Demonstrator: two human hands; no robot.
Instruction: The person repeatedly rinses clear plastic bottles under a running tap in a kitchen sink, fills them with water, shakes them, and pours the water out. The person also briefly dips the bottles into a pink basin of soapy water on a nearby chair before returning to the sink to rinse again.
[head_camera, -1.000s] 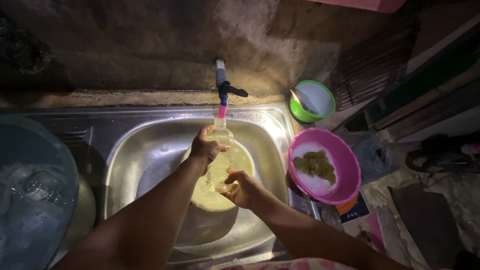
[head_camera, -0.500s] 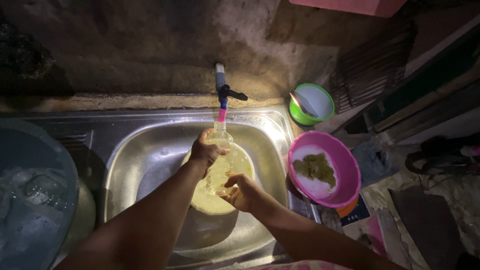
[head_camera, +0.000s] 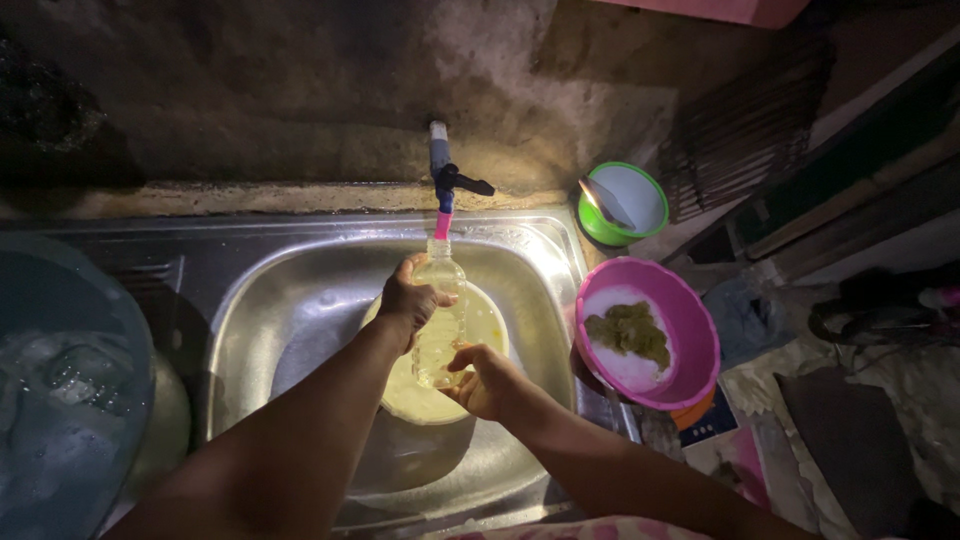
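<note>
Bottle under the tap – both hands on it

Left hand (head_camera: 408, 300) wraps the clear plastic bottle (head_camera: 440, 320) near its neck, right hand (head_camera: 487, 382) cups its base – same hold as a second ago, over the yellow bowl (head_camera: 490, 335) in the steel sink (head_camera: 300, 300), pink basin (head_camera: 690, 330) alongside.

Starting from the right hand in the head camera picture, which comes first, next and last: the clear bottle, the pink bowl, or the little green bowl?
1. The clear bottle: the right hand cups its bottom, over the sink.
2. The pink bowl: to the right, beside the sink.
3. The green bowl: farther back on the right, by the wall.
</note>
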